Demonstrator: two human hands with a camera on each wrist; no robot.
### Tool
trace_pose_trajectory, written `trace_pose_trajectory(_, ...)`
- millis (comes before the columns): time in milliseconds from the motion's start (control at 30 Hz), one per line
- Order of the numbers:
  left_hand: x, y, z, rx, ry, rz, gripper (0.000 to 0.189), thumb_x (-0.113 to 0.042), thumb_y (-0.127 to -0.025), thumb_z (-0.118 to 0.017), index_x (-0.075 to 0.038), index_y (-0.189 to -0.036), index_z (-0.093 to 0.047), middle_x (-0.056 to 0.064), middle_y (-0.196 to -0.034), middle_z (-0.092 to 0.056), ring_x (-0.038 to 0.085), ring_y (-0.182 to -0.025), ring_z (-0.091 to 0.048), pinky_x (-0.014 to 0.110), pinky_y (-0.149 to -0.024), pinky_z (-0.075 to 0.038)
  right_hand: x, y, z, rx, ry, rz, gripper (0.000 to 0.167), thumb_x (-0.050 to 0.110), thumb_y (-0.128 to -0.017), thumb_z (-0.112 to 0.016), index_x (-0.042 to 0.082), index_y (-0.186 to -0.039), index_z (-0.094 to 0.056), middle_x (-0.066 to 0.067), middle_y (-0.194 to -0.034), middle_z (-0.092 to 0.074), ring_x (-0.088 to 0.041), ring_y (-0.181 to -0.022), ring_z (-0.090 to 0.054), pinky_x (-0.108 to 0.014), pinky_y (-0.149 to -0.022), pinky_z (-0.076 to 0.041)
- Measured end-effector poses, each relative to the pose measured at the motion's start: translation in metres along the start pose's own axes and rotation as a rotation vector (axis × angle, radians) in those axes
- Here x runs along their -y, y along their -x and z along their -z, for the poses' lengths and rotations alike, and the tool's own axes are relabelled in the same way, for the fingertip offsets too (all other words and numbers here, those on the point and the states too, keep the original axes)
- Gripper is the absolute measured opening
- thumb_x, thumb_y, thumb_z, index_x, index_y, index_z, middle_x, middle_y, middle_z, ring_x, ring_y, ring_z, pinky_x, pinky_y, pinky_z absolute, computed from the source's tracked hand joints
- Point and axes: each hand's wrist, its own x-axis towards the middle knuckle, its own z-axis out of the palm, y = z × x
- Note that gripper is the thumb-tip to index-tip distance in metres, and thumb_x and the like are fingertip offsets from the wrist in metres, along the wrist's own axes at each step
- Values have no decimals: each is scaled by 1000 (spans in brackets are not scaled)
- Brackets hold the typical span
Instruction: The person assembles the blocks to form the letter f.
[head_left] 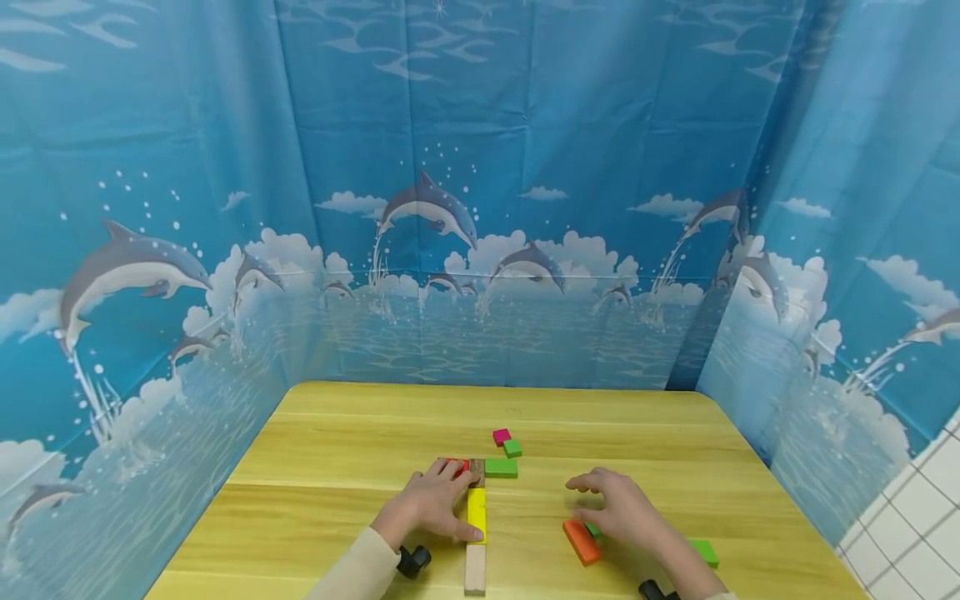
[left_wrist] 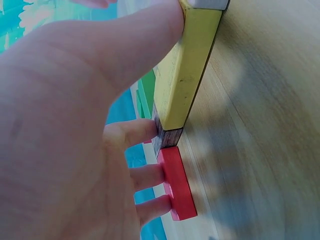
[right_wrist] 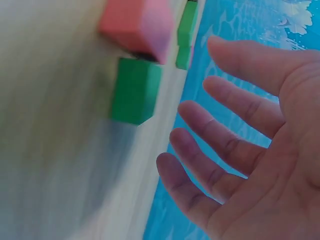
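My left hand [head_left: 429, 502] lies over a row of toy blocks on the table. Its thumb touches the yellow block [head_left: 477, 506], while the index finger rests on a dark brown block [left_wrist: 166, 139] and two more fingertips touch a red block [left_wrist: 179, 185]. A pale wooden block [head_left: 476, 571] continues the row at the near end; a green block [head_left: 501, 468] sits against the brown one. Nothing is in my right hand [head_left: 617, 504], its fingers loosely spread above an orange block [head_left: 581, 543]. A green block [right_wrist: 135, 92] beside the orange one is partly hidden in the head view.
Farther back on the wooden table [head_left: 360, 417] lie a magenta block [head_left: 502, 437] and a small green block [head_left: 512, 448], side by side. Another green block [head_left: 705, 552] shows behind the right forearm. A blue dolphin curtain [head_left: 480, 333] hangs around the table's far side.
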Motion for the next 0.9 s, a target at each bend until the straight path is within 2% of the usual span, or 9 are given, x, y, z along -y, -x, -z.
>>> trace_pose_trajectory(200, -1, 0, -1, -4, -1, 4, 91, -77, -78, -67, -30, -152, -43, 5, -153, -40, 29, -140, -34, 63, -100, -38, -9, 11, -1, 125, -69, -5, 43, 39, -89, -78, 19, -125, -70, 6, -113, -64, -26, -106, -59, -47, -85, -50)
trace_pose_trajectory(367, -1, 0, -1, -8, -3, 5, 91, -77, -78, -67, -30, -151, -43, 5, -152, -40, 29, -139, -34, 62, -99, -39, -14, 16, -1, 193, -73, 25, 48, 45, -88, -76, 20, -129, -68, 5, -120, -61, -24, -106, -55, -43, -86, -49)
trace_pose_trajectory(567, -1, -1, -1, -15, 3, -3, 91, -77, -78, -67, -30, -152, -42, 5, -151, -40, 29, -139, -35, 61, -97, -39, -19, 19, 0, 218, -58, 79, 53, 47, -86, -77, 20, -130, -68, 3, -122, -58, -24, -105, -52, -38, -83, -48)
trace_pose_trajectory(900, -1, -1, -2, -13, -18, -1, 92, -78, -77, -67, -30, -151, -43, 5, -152, -40, 28, -138, -35, 62, -97, -40, -19, 19, -1, 238, -26, 60, 46, 48, -84, -78, 24, -123, -70, 3, -121, -56, -26, -107, -49, -45, -86, -48)
